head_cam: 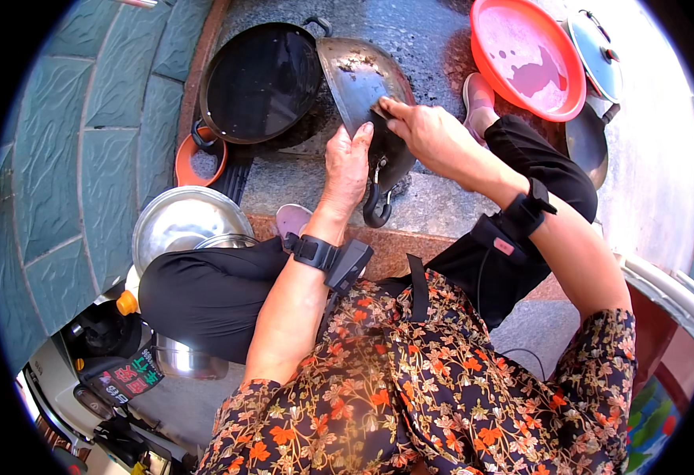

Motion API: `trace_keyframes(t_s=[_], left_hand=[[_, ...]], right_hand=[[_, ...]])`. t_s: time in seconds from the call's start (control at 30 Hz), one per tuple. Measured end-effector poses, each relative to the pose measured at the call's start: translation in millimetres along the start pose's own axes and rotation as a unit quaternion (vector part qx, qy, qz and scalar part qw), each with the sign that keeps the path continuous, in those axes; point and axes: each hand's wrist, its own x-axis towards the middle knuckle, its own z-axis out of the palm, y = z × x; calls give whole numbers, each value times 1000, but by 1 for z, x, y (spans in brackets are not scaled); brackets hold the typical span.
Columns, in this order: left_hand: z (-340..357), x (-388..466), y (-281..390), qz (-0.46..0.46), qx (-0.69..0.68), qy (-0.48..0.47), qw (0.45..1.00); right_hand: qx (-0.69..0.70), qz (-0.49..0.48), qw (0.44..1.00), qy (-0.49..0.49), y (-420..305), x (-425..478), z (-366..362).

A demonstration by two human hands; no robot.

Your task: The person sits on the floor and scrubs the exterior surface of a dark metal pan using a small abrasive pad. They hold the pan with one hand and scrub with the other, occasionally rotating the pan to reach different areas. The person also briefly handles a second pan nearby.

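A metal wok [362, 80] with brown and dark residue on its outer side stands tilted before me, a black-handled metal loop at its near end. My left hand [348, 160] grips its rim, thumb up. My right hand [421, 133] presses a small, mostly hidden dark piece, whose kind I cannot tell, against the wok's outer surface. To the left of the wok lies a wide dark pan [261, 83] with two looped handles, holding what looks like water.
A red basin [528, 56] with shallow liquid, a lidded pan [595, 56] and a dark pan [587, 139] are at right. An orange container [184, 155], a metal lid or bowl [187, 217] and a yellow-capped bottle [127, 303] line the left, beside a tiled wall [109, 148].
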Motion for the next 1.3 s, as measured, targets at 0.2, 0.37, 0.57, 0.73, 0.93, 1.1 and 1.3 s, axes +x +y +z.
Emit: trace_keyframes(t_s=[0.2,0.37,0.57,0.73,0.93,1.1,1.3], left_hand=[[6,4,-5,-36,45,-14,998],[9,7,9,13,64,-7,998],[15,8,-1,22,63,-9,998],[19,2,-4,25,-10,-1,1000],[14,1,-1,-5,21,-17,1000],[11,1,-2,-1,0,-29,1000],[11,0,0,-15,48,-45,998]], right_hand=[[-35,9,999,19,-3,65,-12],[-25,22,999,-29,-28,10,-17],[-80,-8,997,-14,-14,57,-21],[-101,22,992,-65,-41,18,-33],[-126,8,991,-49,-36,48,-34],[-138,45,982,-122,-50,14,-38],[-137,-12,988,-76,-19,90,-28]])
